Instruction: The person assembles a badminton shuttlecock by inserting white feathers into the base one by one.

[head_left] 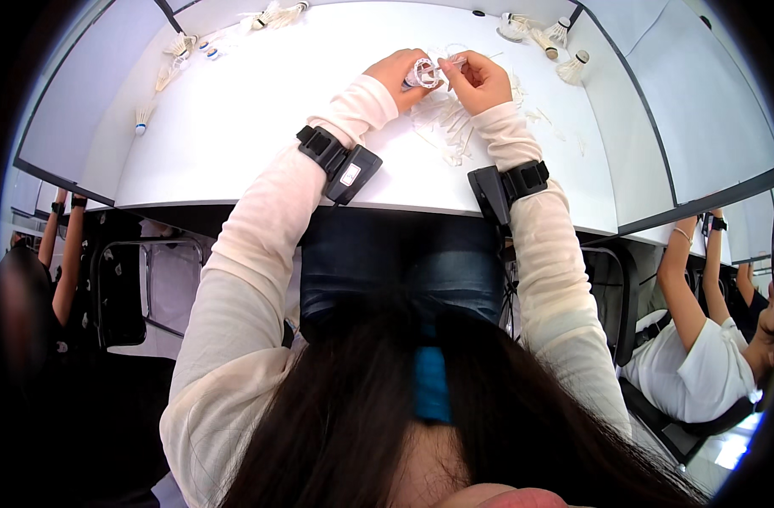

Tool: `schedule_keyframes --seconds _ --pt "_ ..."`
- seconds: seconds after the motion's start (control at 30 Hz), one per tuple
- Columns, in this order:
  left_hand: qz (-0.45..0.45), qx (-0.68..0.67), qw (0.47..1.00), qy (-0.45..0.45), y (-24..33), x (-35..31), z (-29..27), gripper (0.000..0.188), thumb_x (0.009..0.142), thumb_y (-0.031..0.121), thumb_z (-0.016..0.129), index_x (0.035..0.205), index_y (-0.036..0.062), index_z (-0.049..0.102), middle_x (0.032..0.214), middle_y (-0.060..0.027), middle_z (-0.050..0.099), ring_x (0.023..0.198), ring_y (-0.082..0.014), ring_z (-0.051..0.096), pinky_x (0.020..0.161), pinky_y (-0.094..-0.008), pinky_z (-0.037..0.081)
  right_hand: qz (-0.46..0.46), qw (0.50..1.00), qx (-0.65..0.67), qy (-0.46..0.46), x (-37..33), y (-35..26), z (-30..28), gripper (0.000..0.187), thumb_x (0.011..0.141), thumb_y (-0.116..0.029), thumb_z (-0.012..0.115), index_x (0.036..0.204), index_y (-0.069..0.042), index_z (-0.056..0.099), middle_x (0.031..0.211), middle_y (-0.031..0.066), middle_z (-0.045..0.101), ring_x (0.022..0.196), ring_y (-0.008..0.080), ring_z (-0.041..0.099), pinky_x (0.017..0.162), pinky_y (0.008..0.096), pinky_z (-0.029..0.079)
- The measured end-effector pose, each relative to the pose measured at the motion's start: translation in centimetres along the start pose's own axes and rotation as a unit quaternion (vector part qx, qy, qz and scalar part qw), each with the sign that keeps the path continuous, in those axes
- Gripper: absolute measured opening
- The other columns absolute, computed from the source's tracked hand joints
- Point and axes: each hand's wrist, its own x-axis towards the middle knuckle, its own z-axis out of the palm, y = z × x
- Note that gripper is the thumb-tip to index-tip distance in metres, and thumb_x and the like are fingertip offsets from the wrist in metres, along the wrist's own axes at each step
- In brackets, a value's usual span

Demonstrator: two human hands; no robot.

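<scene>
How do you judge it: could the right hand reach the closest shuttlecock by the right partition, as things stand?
Probably yes: nothing tall seems to stand between the right hand and that shuttlecock on the white table. The hand, though, looks busy at the white openwork piece in the left hand.

your left head cam | looks pretty steeply down past your sleeves (pixel 264 212) at the desk (pixel 226 135) | wide fisheye | left hand (pixel 394 72), right hand (pixel 484 85) further off
</scene>
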Motion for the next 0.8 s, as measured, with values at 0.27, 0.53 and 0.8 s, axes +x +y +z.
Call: schedule_keyframes --seconds 0.27,0.53,0.8 --pt "-0.02 -0.021 0.999 -0.015 -0.3 0.0 0.3 0.036 0.081 0.021 0.067 0.11 0.0059 0.053 0.103 -0.0152 0.06 0.095 -0.0347 0.059 0.083 -0.0386 0.048 -0.012 1.0 -0.027 0.011 -0.1 0.1 -0.1 0.027 0.083 -0.03 0.072 0.086 -0.003 0.07 0.06 -0.0001 0.055 0.052 0.0074 0.042 0.048 0.024 0.035" --pt "-0.034 -0.014 0.999 -0.015 0.3 0.0 -0.2 0.03 0.082 0.015 0.059 0.11 0.006 0.051 0.092 -0.0147 0.06 0.083 -0.0306 0.059 0.074 -0.0371 0.048 -0.021 0.997 -0.068 0.01 -0.4 -1.2 -0.3 0.027 0.084 -0.03 0.071 0.09 -0.004 0.071 0.064 0.0039 0.062 0.053 0.0103 0.048 0.05 0.0253 0.04" --pt "-0.016 -0.021 1.0 -0.012 0.0 -0.1 0.0 0.029 0.083 0.012 0.056 0.11 0.0064 0.051 0.085 -0.0125 0.06 0.073 -0.0241 0.058 0.07 -0.0337 0.048 -0.037 0.993 -0.113 0.0 -0.8 -2.3 -0.1 0.024 0.09 -0.02 0.067 0.086 0.003 0.066 0.061 -0.0018 0.053 0.056 0.0044 0.041 0.051 0.0211 0.035"
